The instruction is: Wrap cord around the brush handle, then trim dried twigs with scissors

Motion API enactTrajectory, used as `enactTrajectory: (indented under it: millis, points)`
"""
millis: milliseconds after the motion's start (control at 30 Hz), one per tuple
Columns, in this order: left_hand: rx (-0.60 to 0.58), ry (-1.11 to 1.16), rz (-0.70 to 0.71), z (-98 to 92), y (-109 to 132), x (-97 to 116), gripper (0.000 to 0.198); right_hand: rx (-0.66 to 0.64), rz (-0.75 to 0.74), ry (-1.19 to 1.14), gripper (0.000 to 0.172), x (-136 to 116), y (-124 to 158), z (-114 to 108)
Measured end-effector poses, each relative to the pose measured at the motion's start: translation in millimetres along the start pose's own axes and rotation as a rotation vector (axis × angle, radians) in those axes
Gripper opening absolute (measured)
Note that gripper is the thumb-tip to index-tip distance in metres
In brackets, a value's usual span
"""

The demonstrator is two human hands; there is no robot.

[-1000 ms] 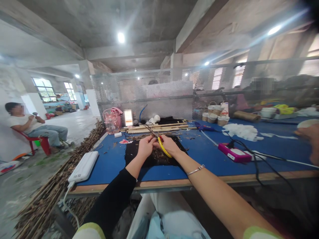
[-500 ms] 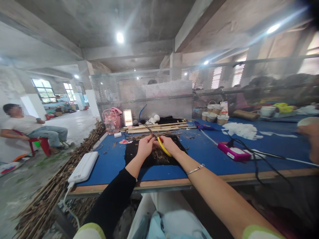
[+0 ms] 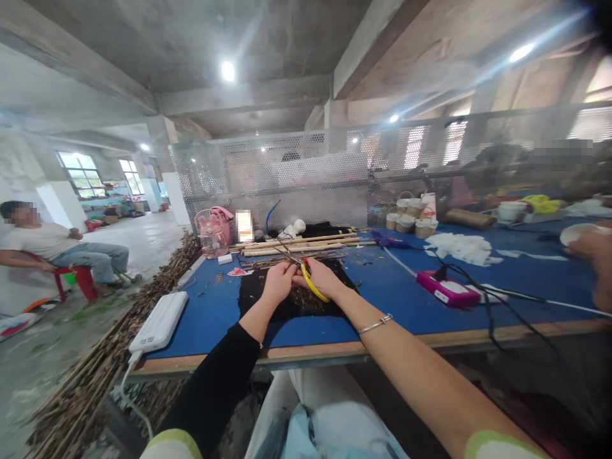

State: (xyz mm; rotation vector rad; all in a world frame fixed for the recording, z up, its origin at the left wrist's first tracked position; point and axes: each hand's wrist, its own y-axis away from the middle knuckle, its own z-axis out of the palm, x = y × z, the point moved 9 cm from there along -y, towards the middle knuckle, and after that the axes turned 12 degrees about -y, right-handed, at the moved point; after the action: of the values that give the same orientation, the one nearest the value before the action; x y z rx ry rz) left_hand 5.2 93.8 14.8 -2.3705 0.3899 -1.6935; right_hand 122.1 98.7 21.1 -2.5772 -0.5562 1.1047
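My right hand (image 3: 319,278) is closed around the yellow handles of a pair of scissors (image 3: 313,288), whose metal blades point away and to the left. Close beside it, my left hand (image 3: 278,282) is pinched shut near the blades; what lies between its fingertips is too small to make out. Both hands are over a black cloth (image 3: 253,299) strewn with brown plant scraps. Just beyond them, thin brown twigs (image 3: 272,262) lie across the blue table, with several pale sticks (image 3: 296,247) behind.
A white power bank (image 3: 159,322) with a cable lies left, a magenta power strip (image 3: 447,290) right. A pink bag (image 3: 213,233), small tubs (image 3: 405,223) and white material (image 3: 461,250) stand farther back. Another person's hand (image 3: 593,248) is at the right edge; a seated person is left.
My hands stay almost in place, with the scissor blades now showing more spread. At the right edge, the other person's hand has shifted with a pale round thing. The view has moved slightly.
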Motion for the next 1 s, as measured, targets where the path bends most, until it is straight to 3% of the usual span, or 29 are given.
enactTrajectory:
  millis: [167, 467, 633, 833, 1000]
  points:
    - [-0.028, 0.063, 0.002, 3.2, -1, -1, 0.02, -0.028, 0.045, -0.027, 0.05, 1, 2, 1]
    - [0.028, 0.131, -0.009, -0.4, 2, 4, 0.02, 0.056, 0.038, 0.002, 0.045, -3, 2, -7]
    - [-0.021, 0.092, -0.027, 5.7, 0, -4, 0.022, 0.072, 0.034, 0.02, 0.043, -2, 1, -9]
    - [0.022, 0.014, -0.054, 0.0, 2, -3, 0.023, 0.054, 0.042, -0.034, 0.041, 0, 0, -7]
    - [0.033, 0.007, -0.054, -1.7, 2, -3, 0.019, 0.028, 0.079, 0.061, 0.048, -1, 3, -6]
